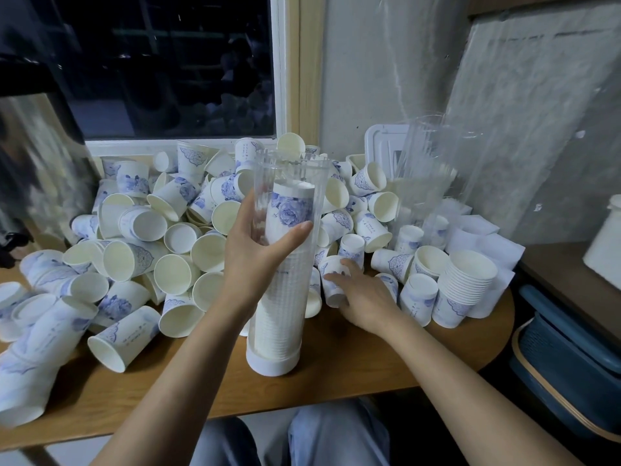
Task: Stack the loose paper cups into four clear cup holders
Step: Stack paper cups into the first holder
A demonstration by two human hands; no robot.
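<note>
A tall clear cup holder (285,183) with a white base stands upright on the wooden table (336,375). It holds a stack of upside-down blue-flowered paper cups most of the way up. My left hand (258,250) is wrapped around the tube at mid-height. My right hand (363,294) lies on a loose paper cup (332,280) just right of the holder, fingers curled over it. A large heap of loose cups (151,237) covers the table behind and to the left. Another clear holder (423,169) stands at the back right.
A short stack of nested cups (465,284) stands at the right, beside white paper sheets (484,237). A white lid (383,146) leans on the wall. A dark window is behind. A blue basket (564,358) sits right of the table edge.
</note>
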